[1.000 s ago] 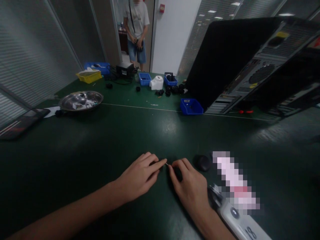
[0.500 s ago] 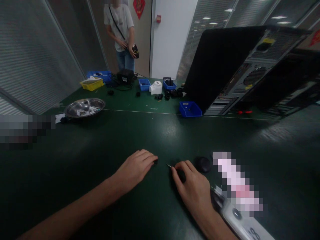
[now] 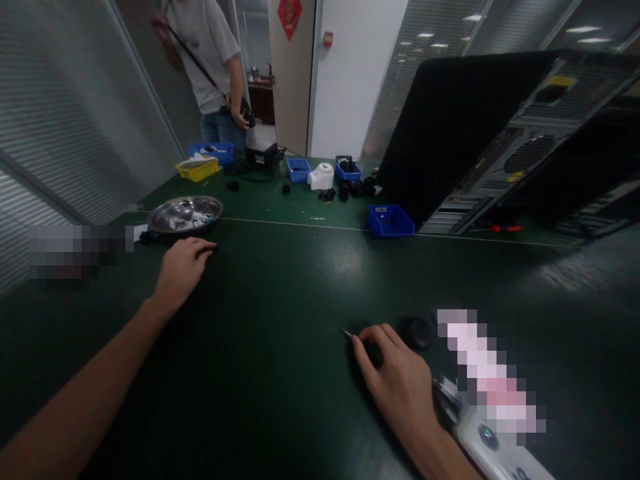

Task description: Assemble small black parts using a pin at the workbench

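My left hand [image 3: 184, 268] is stretched out just in front of the steel bowl [image 3: 155, 220], with its fingers pinched on a small black piece [image 3: 214, 249]. The piece's kind is too small to make out. White scraps [image 3: 193, 221] lie in the bowl. On the right, my right hand [image 3: 397, 370] rests low over the green table [image 3: 280, 320], closed on a thin tool with a metal tip [image 3: 346, 333] that points up and left. The palm and fingers hide its other end. Beside the fingers lies a round black object [image 3: 419, 333].
A white device [image 3: 493, 440] lies by my right forearm. Farther back stand a dark blue bin [image 3: 391, 227], a white housing [image 3: 321, 177], black parts [image 3: 356, 188], a yellow tray [image 3: 197, 172] and a large computer case [image 3: 465, 133]. A person [image 3: 205, 67] stands behind the table.
My left hand has moved left and away from me, from the middle of the table to the bowl, carrying the black piece. My right hand stays in place. The person has shifted.
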`<state>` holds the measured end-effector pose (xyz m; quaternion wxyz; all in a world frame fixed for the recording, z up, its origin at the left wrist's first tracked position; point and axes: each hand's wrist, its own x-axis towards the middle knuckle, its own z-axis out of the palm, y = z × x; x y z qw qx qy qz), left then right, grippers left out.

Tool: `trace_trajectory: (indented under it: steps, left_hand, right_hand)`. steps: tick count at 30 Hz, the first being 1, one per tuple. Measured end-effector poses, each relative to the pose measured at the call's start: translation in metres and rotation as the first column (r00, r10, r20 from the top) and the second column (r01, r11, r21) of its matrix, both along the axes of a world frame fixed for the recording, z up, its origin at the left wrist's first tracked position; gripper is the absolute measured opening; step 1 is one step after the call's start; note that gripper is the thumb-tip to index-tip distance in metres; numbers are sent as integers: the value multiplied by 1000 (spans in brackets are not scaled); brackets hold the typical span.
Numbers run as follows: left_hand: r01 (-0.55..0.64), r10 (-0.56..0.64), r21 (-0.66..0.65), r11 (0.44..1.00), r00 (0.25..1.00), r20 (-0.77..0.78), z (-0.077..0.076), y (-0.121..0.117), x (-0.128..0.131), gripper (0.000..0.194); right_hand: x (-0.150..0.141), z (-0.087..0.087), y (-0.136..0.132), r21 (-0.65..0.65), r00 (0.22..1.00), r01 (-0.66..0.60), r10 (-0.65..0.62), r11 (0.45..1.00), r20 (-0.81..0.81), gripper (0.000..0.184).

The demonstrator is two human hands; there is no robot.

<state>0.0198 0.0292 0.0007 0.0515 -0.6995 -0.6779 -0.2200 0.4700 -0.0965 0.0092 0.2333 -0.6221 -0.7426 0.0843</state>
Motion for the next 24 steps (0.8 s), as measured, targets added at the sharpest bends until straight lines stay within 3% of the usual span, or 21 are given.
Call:
trace_trajectory:
  steps: [6, 13, 24]
  left_hand:
    - [16, -22, -67, 998, 997, -79, 0, 2, 4, 40]
    - [9, -11, -15, 1000, 993, -115, 3, -5, 11, 42]
    - [-1, -5, -76, 997, 997, -77, -1, 8, -6, 39]
  right_hand:
    - [0, 0, 1, -6, 1000, 7, -7, 1000, 5, 29]
    - [0, 0, 0, -11, 1000, 5, -5, 1000, -3, 27]
    - [0, -1, 1, 22, 1000, -4, 4, 1000, -11, 28]
